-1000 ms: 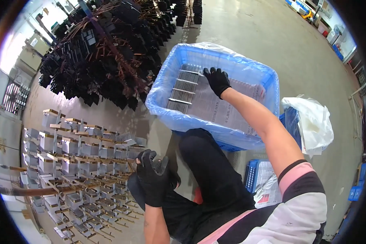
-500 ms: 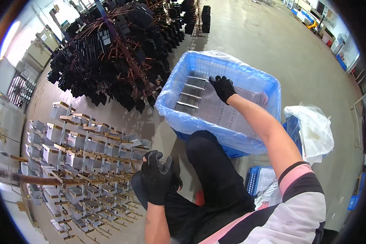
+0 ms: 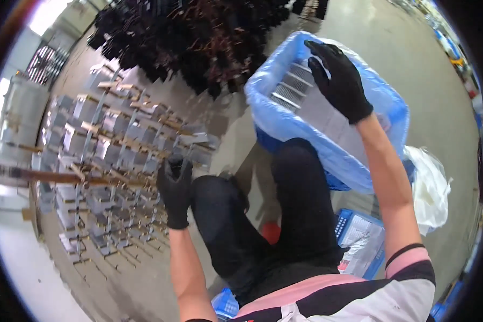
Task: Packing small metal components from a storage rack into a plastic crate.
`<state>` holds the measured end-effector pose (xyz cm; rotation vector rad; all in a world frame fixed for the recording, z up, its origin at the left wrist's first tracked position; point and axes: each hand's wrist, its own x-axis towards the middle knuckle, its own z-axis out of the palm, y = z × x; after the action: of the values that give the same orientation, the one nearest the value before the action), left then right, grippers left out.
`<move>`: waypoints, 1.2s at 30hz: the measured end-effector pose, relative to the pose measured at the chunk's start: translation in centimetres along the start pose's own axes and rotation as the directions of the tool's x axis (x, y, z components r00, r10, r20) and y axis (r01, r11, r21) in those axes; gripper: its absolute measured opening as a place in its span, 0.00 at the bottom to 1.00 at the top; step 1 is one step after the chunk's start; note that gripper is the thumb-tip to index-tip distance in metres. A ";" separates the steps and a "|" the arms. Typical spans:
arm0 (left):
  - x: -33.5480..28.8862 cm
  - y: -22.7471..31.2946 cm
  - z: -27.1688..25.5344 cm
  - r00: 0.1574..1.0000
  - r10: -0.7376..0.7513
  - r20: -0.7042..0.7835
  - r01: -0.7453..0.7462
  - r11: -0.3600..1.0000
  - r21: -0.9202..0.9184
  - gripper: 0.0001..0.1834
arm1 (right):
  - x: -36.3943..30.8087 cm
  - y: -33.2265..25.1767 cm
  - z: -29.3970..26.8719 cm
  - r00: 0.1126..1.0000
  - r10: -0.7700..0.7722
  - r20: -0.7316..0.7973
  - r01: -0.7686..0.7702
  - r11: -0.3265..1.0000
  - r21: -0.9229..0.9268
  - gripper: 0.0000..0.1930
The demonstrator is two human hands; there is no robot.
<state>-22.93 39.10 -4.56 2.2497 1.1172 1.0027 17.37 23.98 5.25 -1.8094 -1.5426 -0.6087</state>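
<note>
My right hand (image 3: 341, 80), in a black glove, is raised over the blue crate (image 3: 268, 126), thumb apart from the stretched fingers, holding nothing. Clear blue plastic film lines the crate. Inside, rows of thin metal plates (image 3: 290, 88) stand on edge at the left end, beside a flat greyish sheet (image 3: 327, 121). My left hand (image 3: 175, 190), also black-gloved, is beside my left knee at the right side of a rack of metal parts (image 3: 110, 150). Its thumb and fingers are apart, slightly blurred, with nothing visible between them.
Dark parts (image 3: 198, 43) hang in a dense cluster at the back. A brown pole (image 3: 91, 178) runs across the rack. White plastic bagging (image 3: 426, 188) lies right of the crate. A smaller blue tray (image 3: 362, 241) and a red object (image 3: 271, 232) are near my legs.
My view has swung left, shifting the crate rightward and up. My right hand has lifted off the plates with its fingers spread. My left hand has moved from above my knee toward the rack.
</note>
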 end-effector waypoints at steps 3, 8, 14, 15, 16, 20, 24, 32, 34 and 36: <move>-1.4 -4.8 2.3 0.908 -0.294 0.299 0.397 0.832 -0.387 0.06 | -1.9 -7.4 2.4 0.994 -0.063 0.089 0.041 0.970 0.238 0.18; -6.1 -12.9 8.9 0.721 -0.469 0.511 0.689 0.564 -0.455 0.11 | -6.6 -14.3 10.1 0.942 -0.078 0.327 -0.060 0.919 0.391 0.16; -4.2 -14.3 13.8 0.711 -0.575 0.405 0.633 0.274 -0.724 0.13 | -8.1 -13.8 13.4 0.875 -0.185 0.448 -0.055 0.881 0.470 0.15; -2.3 -13.2 14.6 0.708 -0.575 0.411 0.635 0.263 -0.726 0.13 | -8.1 -13.4 13.7 0.870 -0.185 0.457 -0.055 0.885 0.463 0.15; -0.3 -12.4 15.0 0.694 -0.598 0.401 0.649 0.279 -0.707 0.13 | -7.9 -13.2 14.0 0.871 -0.155 0.467 -0.088 0.884 0.458 0.15; 4.9 -12.2 16.9 0.523 -0.745 0.415 0.783 0.227 -0.579 0.14 | -7.5 -13.7 14.7 0.855 -0.091 0.510 -0.168 0.882 0.440 0.16; 5.6 -18.4 18.6 0.699 -0.667 0.257 0.705 0.583 -0.404 0.12 | -6.8 -15.6 14.8 0.850 -0.090 0.520 -0.189 0.869 0.458 0.16; 5.6 -19.8 21.3 0.946 -0.165 0.281 0.052 0.927 0.370 0.07 | -6.9 -14.8 15.4 0.864 -0.069 0.499 -0.189 0.874 0.448 0.17; 5.7 -19.9 21.2 0.949 -0.163 0.271 0.084 0.956 0.281 0.10 | -6.8 -14.7 16.3 0.855 -0.046 0.517 -0.201 0.889 0.411 0.21; 5.3 -19.5 21.6 0.967 -0.056 0.250 -0.061 0.896 0.440 0.10 | -6.6 -14.1 18.2 0.815 -0.065 0.575 -0.175 0.920 0.351 0.23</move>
<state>-14.03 53.46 -28.84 2.6400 1.3275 0.4583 0.95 34.12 -8.92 -1.7929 -1.8217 0.3198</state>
